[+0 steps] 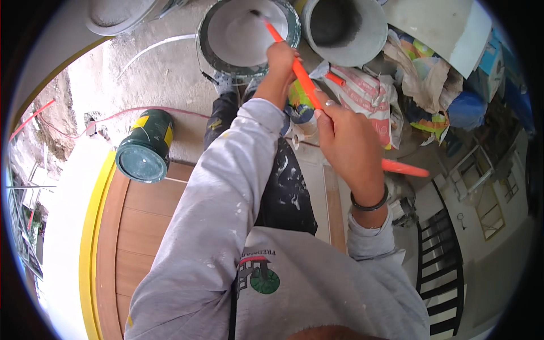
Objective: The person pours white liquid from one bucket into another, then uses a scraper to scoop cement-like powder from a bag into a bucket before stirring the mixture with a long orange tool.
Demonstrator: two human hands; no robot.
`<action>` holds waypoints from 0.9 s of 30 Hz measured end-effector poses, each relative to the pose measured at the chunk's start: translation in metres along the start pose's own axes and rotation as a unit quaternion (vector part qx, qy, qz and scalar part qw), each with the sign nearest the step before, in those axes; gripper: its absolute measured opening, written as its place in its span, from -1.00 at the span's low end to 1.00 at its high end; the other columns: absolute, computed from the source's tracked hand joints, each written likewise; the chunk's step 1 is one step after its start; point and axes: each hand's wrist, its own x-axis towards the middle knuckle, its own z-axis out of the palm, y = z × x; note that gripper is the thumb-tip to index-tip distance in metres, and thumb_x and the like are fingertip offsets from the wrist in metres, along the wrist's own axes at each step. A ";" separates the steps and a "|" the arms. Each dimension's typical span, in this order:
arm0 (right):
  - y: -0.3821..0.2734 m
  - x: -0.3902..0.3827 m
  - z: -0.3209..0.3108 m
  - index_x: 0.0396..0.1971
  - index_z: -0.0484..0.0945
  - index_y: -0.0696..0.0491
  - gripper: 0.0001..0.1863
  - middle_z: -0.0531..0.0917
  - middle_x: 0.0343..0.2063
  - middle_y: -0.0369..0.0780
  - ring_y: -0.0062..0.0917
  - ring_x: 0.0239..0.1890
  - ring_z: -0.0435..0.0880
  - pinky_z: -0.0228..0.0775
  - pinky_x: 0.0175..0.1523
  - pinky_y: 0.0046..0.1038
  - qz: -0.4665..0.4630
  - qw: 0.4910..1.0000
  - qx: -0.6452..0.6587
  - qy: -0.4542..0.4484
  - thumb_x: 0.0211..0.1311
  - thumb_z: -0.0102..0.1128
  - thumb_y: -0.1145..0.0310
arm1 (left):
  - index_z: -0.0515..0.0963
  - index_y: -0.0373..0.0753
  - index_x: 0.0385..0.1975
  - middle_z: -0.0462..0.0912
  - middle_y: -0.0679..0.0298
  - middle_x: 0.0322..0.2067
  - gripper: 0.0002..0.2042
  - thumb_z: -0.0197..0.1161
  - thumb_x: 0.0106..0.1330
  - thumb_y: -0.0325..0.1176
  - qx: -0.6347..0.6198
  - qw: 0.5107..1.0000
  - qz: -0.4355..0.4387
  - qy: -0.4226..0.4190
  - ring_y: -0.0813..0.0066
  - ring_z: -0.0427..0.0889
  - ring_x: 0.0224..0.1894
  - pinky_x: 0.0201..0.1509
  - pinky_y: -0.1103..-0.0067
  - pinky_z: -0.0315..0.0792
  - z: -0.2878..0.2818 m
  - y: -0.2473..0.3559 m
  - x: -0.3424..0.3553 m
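Observation:
My left hand (pixel 279 63) grips an orange pole (pixel 308 85) just outside the near rim of a wide bucket (pixel 203 39). The pole’s small dark end dips into pale white, creamy material (pixel 232 42) inside the bucket. My right hand (pixel 348 144) is wrapped around the same pole lower and to the right, with the pole’s free end sticking out past the wrist. A tool with a grey blade and short orange handle (pixel 335 78) lies on the bags just right of the pole.
Right of the bucket stand a grey bucket (pixel 369 37), printed sacks (pixel 378 107), crumpled bags and a blue bundle (pixel 464 110). A green pail (pixel 148 130) and red hose (pixel 141 109) are at left. A lidded pail (pixel 116 12) is top left; a black railing (pixel 445 283) is right.

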 end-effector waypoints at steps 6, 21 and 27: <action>0.007 0.000 -0.016 -0.10 0.66 0.02 -0.73 0.55 -0.62 0.01 -0.09 -0.56 0.57 0.36 -0.43 -0.17 -0.081 0.996 0.024 -0.023 0.27 0.12 0.30 | 0.26 -0.31 -0.37 0.37 0.21 -0.64 -0.86 -0.13 0.40 -0.39 0.074 0.983 0.047 0.163 0.44 0.37 -0.69 -0.66 0.50 0.34 -0.011 0.002 0.000; -0.002 0.004 0.010 -0.03 0.63 0.02 -0.69 0.54 -0.59 0.03 -0.10 -0.52 0.58 0.35 -0.41 -0.20 -0.054 0.996 0.074 0.003 0.30 0.09 0.30 | 0.41 -0.34 -0.36 0.52 0.11 -0.54 -0.93 0.01 0.28 -0.48 0.035 0.991 0.048 0.121 0.28 0.53 -0.61 -0.63 0.37 0.38 -0.018 0.015 0.012; 0.001 -0.010 0.006 -0.06 0.64 0.03 -0.71 0.53 -0.61 0.01 -0.15 -0.56 0.56 0.31 -0.44 -0.22 -0.003 1.000 -0.006 0.012 0.30 0.11 0.27 | 0.28 -0.32 -0.28 0.37 0.24 -0.63 -0.82 -0.08 0.45 -0.31 0.078 0.995 -0.030 0.058 0.46 0.36 -0.69 -0.67 0.51 0.32 -0.005 -0.011 0.002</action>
